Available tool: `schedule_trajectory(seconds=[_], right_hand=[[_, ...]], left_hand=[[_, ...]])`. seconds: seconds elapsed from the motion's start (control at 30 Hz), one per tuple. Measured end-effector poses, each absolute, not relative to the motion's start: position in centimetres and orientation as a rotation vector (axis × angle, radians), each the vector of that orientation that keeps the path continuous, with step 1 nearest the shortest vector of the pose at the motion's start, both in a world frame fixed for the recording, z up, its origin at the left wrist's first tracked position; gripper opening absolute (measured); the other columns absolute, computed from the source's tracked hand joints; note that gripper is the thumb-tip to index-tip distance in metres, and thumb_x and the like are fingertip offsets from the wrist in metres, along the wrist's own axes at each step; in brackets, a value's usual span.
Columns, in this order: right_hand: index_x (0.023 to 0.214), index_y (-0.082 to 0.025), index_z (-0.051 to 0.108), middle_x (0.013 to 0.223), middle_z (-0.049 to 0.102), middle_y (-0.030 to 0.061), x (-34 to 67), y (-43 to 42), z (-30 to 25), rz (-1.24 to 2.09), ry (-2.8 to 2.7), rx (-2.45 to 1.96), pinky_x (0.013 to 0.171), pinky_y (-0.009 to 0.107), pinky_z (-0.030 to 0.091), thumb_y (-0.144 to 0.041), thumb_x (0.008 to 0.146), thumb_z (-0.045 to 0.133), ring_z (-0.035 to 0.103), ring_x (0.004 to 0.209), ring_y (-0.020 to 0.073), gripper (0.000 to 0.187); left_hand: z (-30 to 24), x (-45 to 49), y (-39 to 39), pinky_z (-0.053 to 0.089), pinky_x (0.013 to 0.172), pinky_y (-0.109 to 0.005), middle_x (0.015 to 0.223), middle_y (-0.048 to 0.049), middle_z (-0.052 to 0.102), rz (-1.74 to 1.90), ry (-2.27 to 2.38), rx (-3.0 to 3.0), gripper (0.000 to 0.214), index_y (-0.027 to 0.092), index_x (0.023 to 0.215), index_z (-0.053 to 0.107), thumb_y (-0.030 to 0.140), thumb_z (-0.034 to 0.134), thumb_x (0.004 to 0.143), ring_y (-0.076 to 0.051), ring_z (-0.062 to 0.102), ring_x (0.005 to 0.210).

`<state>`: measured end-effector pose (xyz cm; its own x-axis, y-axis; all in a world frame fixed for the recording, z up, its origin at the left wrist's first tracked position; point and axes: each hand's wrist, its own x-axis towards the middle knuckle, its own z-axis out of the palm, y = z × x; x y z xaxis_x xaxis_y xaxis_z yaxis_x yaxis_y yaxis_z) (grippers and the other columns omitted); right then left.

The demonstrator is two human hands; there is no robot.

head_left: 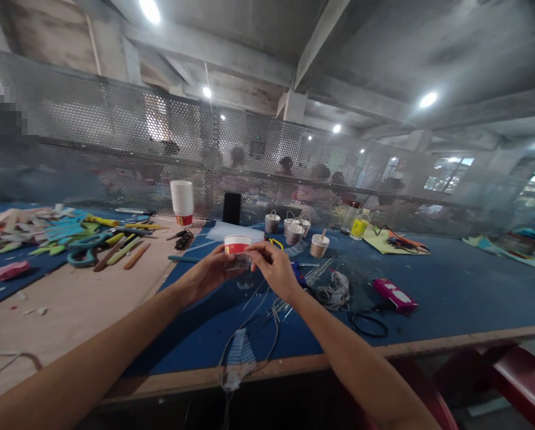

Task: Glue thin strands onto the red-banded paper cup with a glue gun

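Note:
In front of me a red-and-white paper cup (237,243) is raised above the blue mat. My left hand (211,272) has its fingers closed around the cup's left side and underside. A clear, film-like patch (237,263) shows just below the red band; what it is, I cannot tell. At the cup's right side is my right hand (271,266), thumb and fingers pinched together; anything between the fingertips is too small to make out. Beneath the hands, thin clear rods (314,276) and grey cord (274,307) lie on the mat.
A stack of paper cups (182,202) and a black phone (231,208) stand by the perforated metal screen (249,161). Small cups with cord handles (294,228) stand behind my hands. Scissors (88,245) lie left, a magenta box (393,294) right. People appear beyond the screen.

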<state>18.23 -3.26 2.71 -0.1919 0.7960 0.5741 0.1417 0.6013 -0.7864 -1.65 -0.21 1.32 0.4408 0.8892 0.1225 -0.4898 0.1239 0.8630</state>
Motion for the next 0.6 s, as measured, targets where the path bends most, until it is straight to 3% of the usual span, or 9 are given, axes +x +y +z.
schedule_trajectory(seconds=[0.33,0.6], right_hand=[[0.093,-0.022,0.068,0.066,0.068,-0.0016,18.0,-2.9,1.8,0.642,-1.670,-0.893,0.061,0.025,0.052,-0.055,0.093,0.068,0.064,0.058,0.0144,0.033],[0.092,-0.024,0.065,0.073,0.073,-0.0011,18.0,-2.5,1.2,0.613,-1.730,-0.864,0.070,0.028,0.059,-0.044,0.095,0.066,0.072,0.067,0.0173,0.020]], left_hand=[[1.1,-1.7,-0.1,0.057,0.100,-0.040,0.115,-0.0113,0.079,1.030,0.434,0.992,0.030,0.016,0.114,0.073,0.008,0.072,0.085,-0.025,0.075,0.103],[1.3,-1.7,-0.3,0.059,0.099,-0.040,0.115,-0.0114,0.078,1.027,0.420,0.980,0.030,0.016,0.116,0.073,0.006,0.067,0.089,-0.024,0.075,0.103]])
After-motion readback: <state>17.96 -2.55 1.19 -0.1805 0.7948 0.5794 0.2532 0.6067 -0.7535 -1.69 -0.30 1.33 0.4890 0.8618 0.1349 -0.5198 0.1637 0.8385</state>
